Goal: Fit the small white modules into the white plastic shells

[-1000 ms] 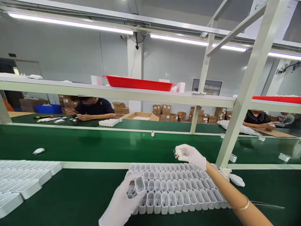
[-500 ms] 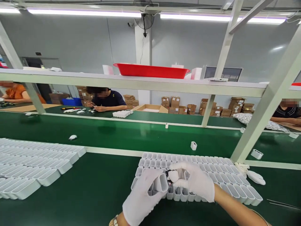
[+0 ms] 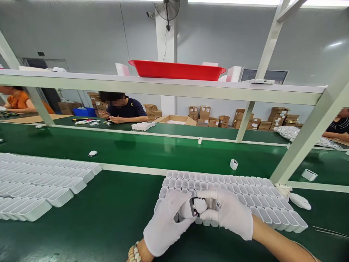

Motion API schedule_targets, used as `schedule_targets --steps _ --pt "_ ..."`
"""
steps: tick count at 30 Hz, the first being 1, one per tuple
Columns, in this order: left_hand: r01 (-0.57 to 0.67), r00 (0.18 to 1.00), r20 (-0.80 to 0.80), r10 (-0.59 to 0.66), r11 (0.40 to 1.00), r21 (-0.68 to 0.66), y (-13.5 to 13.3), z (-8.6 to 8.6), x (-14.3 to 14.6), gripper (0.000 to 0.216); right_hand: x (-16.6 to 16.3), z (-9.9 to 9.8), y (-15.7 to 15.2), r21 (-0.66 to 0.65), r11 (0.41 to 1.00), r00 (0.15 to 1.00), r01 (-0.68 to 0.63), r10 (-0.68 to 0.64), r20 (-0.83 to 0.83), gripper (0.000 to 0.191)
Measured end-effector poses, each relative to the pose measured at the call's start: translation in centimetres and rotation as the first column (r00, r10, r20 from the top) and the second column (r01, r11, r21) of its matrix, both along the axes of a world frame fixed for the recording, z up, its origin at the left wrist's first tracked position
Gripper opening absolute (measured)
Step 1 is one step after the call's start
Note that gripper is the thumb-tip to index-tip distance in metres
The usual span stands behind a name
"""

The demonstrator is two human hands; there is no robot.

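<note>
My left hand (image 3: 167,223), in a white glove, is closed around a white plastic housing (image 3: 185,210) lying tilted on its side. Its mouth faces right. Gloved in white too, my right hand (image 3: 233,214) pinches a small part (image 3: 201,205) with a rounded white body and dark pieces at its left end. The dark end meets the mouth of the housing; how far it sits inside I cannot tell. Both hands are above the near rows of open white housings (image 3: 269,216), and hide some of them.
More rows of white housings (image 3: 35,209) stand on the left of the green table. Beyond a low rail, a green belt (image 3: 152,154) carries scattered white pieces. Tweezers (image 3: 331,231) lie at right. A red tray (image 3: 177,71) rests on the shelf overhead. People sit across the belt.
The small part has come against the housing's mouth, and the housing has turned to face it. The view has tipped down a little. The belt pieces have shifted rightward.
</note>
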State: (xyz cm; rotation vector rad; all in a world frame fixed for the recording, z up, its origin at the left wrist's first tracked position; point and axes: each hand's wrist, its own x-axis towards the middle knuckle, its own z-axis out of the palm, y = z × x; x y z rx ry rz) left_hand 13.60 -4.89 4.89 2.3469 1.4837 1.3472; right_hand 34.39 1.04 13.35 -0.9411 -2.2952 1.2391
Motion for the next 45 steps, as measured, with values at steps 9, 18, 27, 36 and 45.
schedule_targets --steps 9,18,27,36,45 --pt "-0.017 0.998 -0.054 0.020 0.998 0.054 0.0 0.2 0.0 0.049 -0.2 0.3 -0.4 0.057 0.998 0.993 0.021 -0.027 0.111 0.010" --pt "-0.017 0.994 -0.108 0.027 0.996 0.089 -0.2 0.2 0.1 0.051 -0.3 0.5 -0.7 0.187 0.982 0.972 -0.009 -0.035 0.231 0.011" --pt "0.002 0.994 -0.108 0.008 0.996 0.090 -0.3 0.5 0.0 0.053 -0.2 0.5 -0.5 0.168 0.985 0.976 -0.040 0.002 0.220 0.017" --pt "0.004 0.994 -0.111 0.011 0.991 0.133 -0.4 0.8 0.1 0.054 0.0 -0.4 -0.2 0.287 0.952 0.971 -0.104 0.035 0.238 0.023" --pt "0.037 0.996 -0.087 -0.022 0.984 0.172 -0.5 0.9 0.4 0.054 0.3 0.1 -0.8 0.282 0.950 0.980 -0.131 0.082 0.179 0.015"
